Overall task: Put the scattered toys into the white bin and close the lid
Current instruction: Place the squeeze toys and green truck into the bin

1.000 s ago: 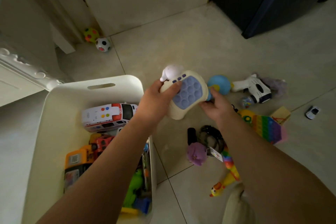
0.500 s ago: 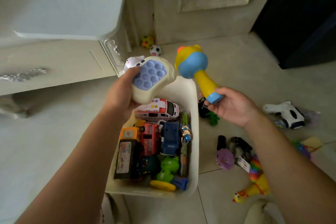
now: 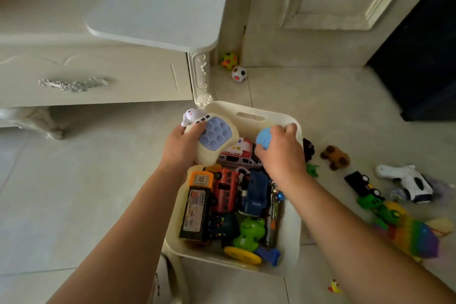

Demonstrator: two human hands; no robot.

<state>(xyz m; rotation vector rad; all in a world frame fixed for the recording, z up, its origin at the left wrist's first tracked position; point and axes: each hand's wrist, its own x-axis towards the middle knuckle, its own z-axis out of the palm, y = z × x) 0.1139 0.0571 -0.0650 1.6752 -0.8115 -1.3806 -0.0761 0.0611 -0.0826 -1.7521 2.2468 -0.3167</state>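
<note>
White bin (image 3: 293,228): it stands on the tiled floor, just in front of the carved leg of a cream cabinet (image 3: 98,76), and its top is uncovered. I count several toys inside it: a white toy train (image 3: 238,157) along the far end, a red bus (image 3: 225,190), a blue truck (image 3: 255,194), an orange-and-black truck (image 3: 197,202) and a green frog (image 3: 250,232) at the near end.

Left hand (image 3: 182,148): it grips a cream pop-button game (image 3: 217,136), fingers under the body and the thumb across the lavender bubble pad. The game is above the bin's far left corner, tilted, clear of the toys below.

Right hand (image 3: 281,153): its fingers are curled over a blue-headed toy (image 3: 263,139), holding it above the bin's far right corner. Only the round blue head shows; the hand hides the rest.

Toys outside the bin, on the floor to its right: a brown toy car (image 3: 335,157), a small green figure (image 3: 313,170), a black toy vehicle (image 3: 357,182), a white toy gun (image 3: 409,184) and a rainbow pop toy (image 3: 414,237). A yellow toy chicken (image 3: 334,287) lies by the near edge. A spotted ball (image 3: 229,60) and a white ball (image 3: 238,73) sit well beyond the bin, in the corner by the door frame.
</note>
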